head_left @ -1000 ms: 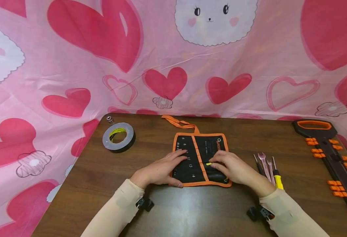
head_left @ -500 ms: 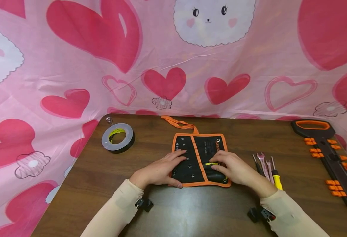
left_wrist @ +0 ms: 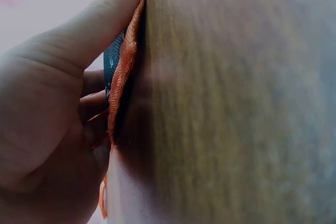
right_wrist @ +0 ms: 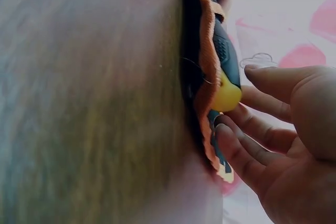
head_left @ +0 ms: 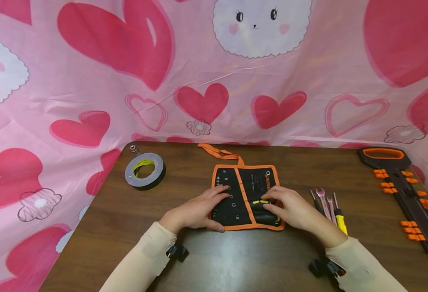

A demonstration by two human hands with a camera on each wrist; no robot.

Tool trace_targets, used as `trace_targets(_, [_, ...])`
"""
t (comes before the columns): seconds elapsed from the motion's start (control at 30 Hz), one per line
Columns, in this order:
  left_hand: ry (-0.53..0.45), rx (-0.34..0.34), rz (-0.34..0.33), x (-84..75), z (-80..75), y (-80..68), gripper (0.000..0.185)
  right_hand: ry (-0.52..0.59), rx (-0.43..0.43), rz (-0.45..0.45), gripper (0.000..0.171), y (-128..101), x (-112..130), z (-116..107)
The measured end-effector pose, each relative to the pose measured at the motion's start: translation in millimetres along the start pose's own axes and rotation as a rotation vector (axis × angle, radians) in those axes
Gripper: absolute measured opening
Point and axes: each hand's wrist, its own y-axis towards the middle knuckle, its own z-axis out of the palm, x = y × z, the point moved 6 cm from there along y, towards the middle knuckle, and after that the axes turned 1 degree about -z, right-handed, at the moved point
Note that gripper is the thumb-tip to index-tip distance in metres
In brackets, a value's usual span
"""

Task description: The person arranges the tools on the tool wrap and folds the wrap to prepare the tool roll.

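Left hand (head_left: pixel 195 211) lies flat, fingers spread, pinning the tool roll (head_left: pixel 248 196) mid-table. Right hand (head_left: pixel 290 209) has worked the yellow-handled tool (head_left: pixel 260 201) further into its pocket; fingertips pinch it.

Both arms wear long, snug cream sleeves (head_left: pixel 144 259) down to the wrists, each wrist carries a small black strapped-on camera mount (head_left: pixel 177 252), and both hands are bare.

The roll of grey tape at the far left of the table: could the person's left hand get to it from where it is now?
Probably yes. The left hand lies flat on the black and orange tool pouch, holding nothing, and only bare wooden table lies between it and the tape roll. Nothing stands in the way.
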Motion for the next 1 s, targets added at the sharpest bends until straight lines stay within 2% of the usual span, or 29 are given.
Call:
trace_targets(0.27, [0.007, 0.0, 0.002, 0.9, 1.1, 0.1, 0.1, -0.011, -0.073, 0.02, 0.021, -16, -1, -15])
trace_targets(0.53, [0.014, -0.001, 0.005, 0.1, 0.1, -0.1, 0.1, -0.045, -0.166, -0.025, 0.018, -33, -3, -27])
trace_targets(0.83, [0.011, -0.002, 0.009, -0.2, 0.0, 0.4, 0.099, -0.082, -0.178, 0.019, 0.016, -49, -11, -34])
trace_targets(1.0, [0.012, -0.003, 0.011, 0.2, 0.1, 0.7, 0.099, -0.118, -0.258, -0.02, 0.018, -59, -14, -40])
